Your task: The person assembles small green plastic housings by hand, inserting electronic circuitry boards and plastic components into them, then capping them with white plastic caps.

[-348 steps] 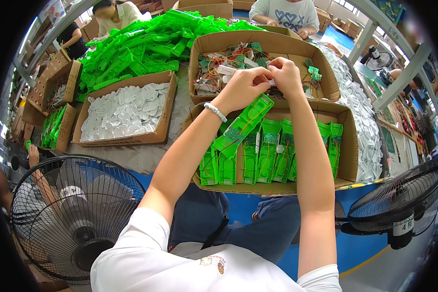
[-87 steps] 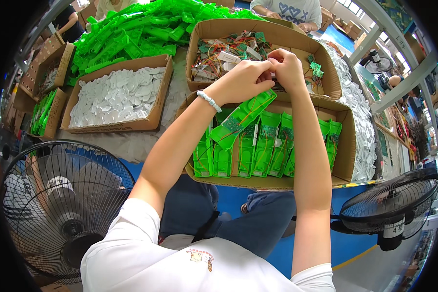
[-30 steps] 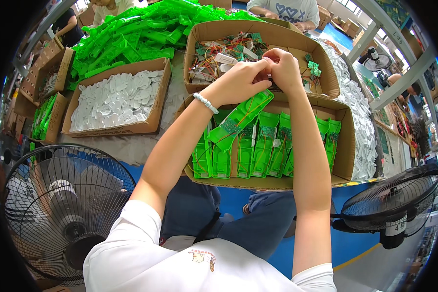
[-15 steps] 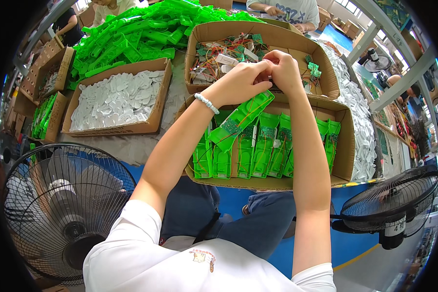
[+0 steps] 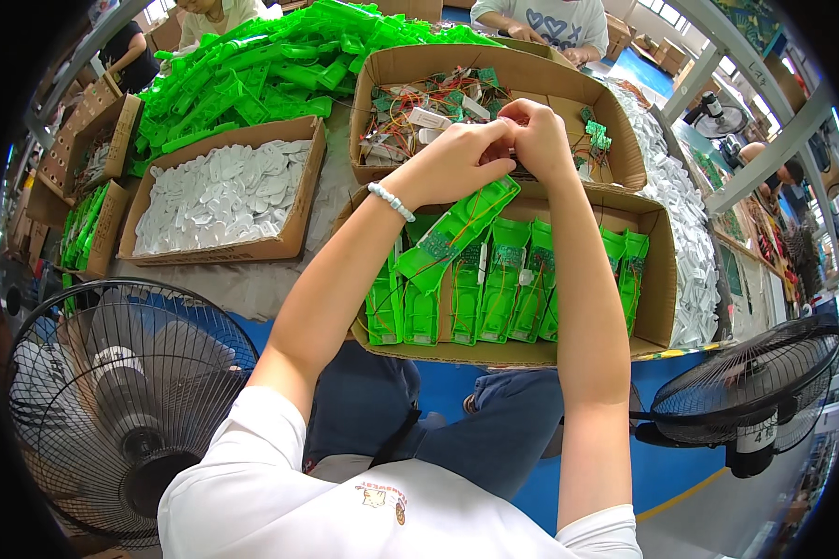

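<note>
My left hand (image 5: 464, 156), with a pale bead bracelet at its wrist, and my right hand (image 5: 539, 140) meet fingertip to fingertip. Both are closed in a pinch; whatever sits between the fingers is hidden. Just below them a green plastic housing (image 5: 452, 235) lies tilted, its upper end close under my left hand. It carries a small green circuit board and thin orange wires. Under it, a row of similar green housings (image 5: 502, 291) with boards and wires stands in a cardboard box (image 5: 657, 321). My right forearm covers part of that row.
Behind my hands, an open cardboard box (image 5: 636, 154) holds wired circuit boards (image 5: 471, 86) and white parts. White pieces (image 5: 224, 191) fill a box at left, before a heap of green housings (image 5: 242, 74). Fans (image 5: 130, 401) flank me. Co-workers (image 5: 555, 23) sit across.
My hands stay together in nearly the same place, with only slight finger movement. The whole view has shifted a little.
</note>
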The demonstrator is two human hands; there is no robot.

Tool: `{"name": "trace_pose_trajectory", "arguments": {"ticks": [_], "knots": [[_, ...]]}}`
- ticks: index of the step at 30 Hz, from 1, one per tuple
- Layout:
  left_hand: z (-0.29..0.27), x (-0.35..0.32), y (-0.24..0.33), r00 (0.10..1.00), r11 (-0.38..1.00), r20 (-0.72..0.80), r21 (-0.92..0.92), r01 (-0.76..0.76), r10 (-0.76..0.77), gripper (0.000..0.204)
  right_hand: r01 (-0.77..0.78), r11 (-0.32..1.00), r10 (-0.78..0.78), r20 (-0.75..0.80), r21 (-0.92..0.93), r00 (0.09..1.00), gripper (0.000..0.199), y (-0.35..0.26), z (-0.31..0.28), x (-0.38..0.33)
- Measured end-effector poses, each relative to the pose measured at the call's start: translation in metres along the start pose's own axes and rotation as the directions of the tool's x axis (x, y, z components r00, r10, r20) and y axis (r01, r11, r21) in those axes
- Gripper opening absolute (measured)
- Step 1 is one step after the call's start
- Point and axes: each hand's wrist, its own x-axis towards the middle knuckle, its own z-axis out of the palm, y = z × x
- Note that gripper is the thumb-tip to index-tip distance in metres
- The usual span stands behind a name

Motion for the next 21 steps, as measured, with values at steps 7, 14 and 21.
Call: {"name": "trace_pose_trajectory", "arguments": {"ticks": [7, 14, 21], "knots": [[-0.001, 0.001, -0.001, 0.999, 0.999, -0.009, -0.033, 0.037, -0.037, 0.025, -0.056, 0.998, 0.056, 0.018, 0.022, 0.998, 0.021, -0.001, -0.001, 0.003], [0.004, 0.002, -0.003, 0.994, 1.0, -0.106, -0.024, -0.004, 0.001, 0.022, -0.061, 0.998, 0.061, 0.008, 0.002, 0.998, 0.02, 0.001, 0.0, 0.003], [0.013, 0.0, -0.022, 0.931, 0.866, -0.349, 0.493, 0.085, 0.107, 0.023, -0.035, 0.999, 0.035, -0.022, -0.02, 0.999, 0.018, 0.004, 0.003, 0.005]]}}
